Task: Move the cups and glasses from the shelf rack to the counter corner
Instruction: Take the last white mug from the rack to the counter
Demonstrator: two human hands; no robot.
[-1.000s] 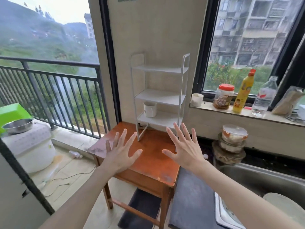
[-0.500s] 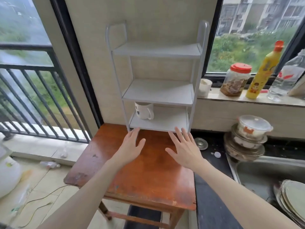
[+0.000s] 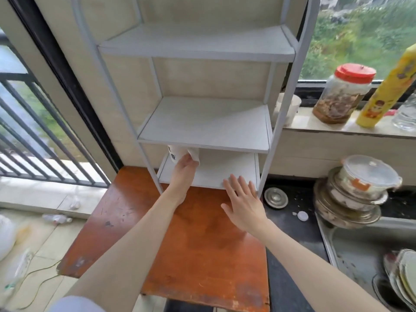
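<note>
Centre frame, the left hand (image 3: 183, 170) grips the white printed ceramic mug (image 3: 177, 153) (half hidden) to lift it; the right hand (image 3: 244, 202) hovers flat, fingers straight.

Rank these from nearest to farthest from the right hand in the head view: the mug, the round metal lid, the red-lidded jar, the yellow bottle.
From the right hand:
1. Round metal lid, just to its right on the dark counter.
2. Mug, to the left on the rack's bottom shelf, at the left hand.
3. Red-lidded jar, up right on the windowsill.
4. Yellow bottle, farther right on the sill.
</note>
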